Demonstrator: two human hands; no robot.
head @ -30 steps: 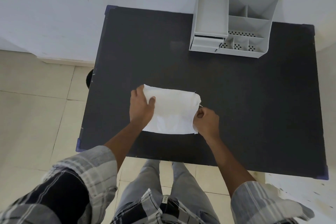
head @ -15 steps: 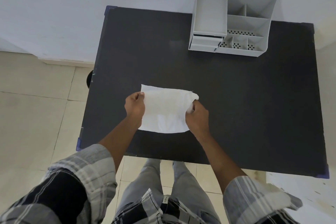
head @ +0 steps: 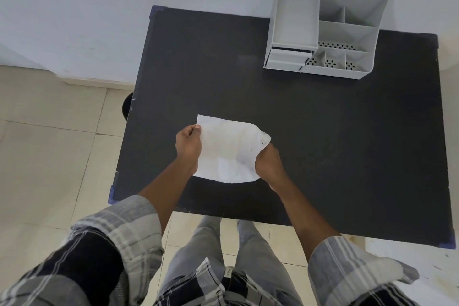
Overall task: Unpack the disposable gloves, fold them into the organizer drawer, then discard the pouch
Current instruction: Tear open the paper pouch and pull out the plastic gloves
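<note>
So the white pouch (head: 227, 150) was up off the black table (head: 335, 136), held over the near middle of it with one hand on each side. The left hand (head: 188, 148) had its fingers (head: 196, 129) pinched on the left edge near the top corner, and the right hand (head: 269, 164) was closed on the right edge, where the material was bunched and crumpled at the upper right corner. The pouch's long axis ran left to right between the two hands, so my guess is the opening move was going to be a pull or tear on that right side. The organizer (head: 325, 32) sat well apart at the far right of the table against the wall, nearer the right hand, with its drawer (head: 285, 59) at the front left. I couldn't read any brand or writing on the pouch; it looked blank from there.
</note>
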